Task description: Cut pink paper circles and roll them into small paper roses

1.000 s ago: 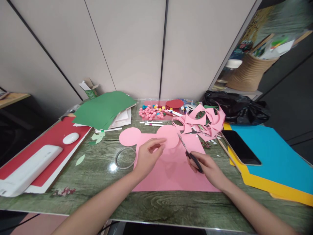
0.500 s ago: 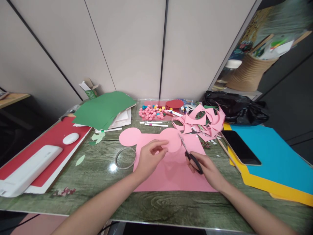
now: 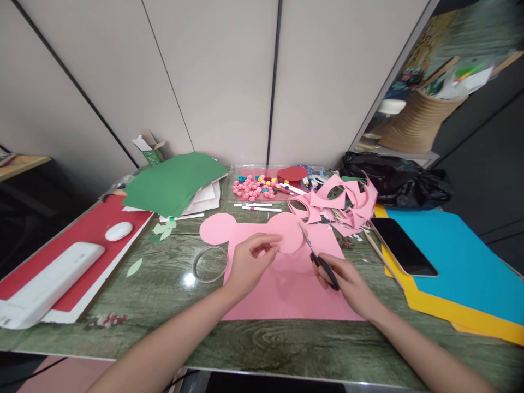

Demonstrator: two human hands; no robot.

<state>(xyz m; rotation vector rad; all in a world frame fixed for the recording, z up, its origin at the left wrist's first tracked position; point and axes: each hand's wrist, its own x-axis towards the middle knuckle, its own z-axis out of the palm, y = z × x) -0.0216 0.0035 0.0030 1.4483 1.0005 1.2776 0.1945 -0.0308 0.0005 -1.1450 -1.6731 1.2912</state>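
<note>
Green marbled worktop (image 3: pixel 262 344) under you, pale wall panels behind, and your pink sheet (image 3: pixel 286 284) lies flat in the middle with two round lobes at its far edge. Your left hand (image 3: pixel 248 262) pinches the sheet at the near rim of the right lobe, thumb and forefinger closed on the paper. Your right hand (image 3: pixel 346 281) is closed round the black handles of the scissors (image 3: pixel 317 254), blades pointing up and away along the lobe's right side; whether they are parted or shut is too small to tell. Compared with a second ago, your left hand has slid a little right and the sheet has turned with it, so the lobe's edge now sits at the blade tips; over the last half second almost nothing has moved. That reads as a re-grip to feed the curve to the blades, with the cut round the lobe seemingly unfinished. A clear tape ring (image 3: pixel 210 263) lies just left of your left hand, pink scraps (image 3: pixel 344 204) beyond the scissors, a phone (image 3: pixel 403 246) to the right.
</note>
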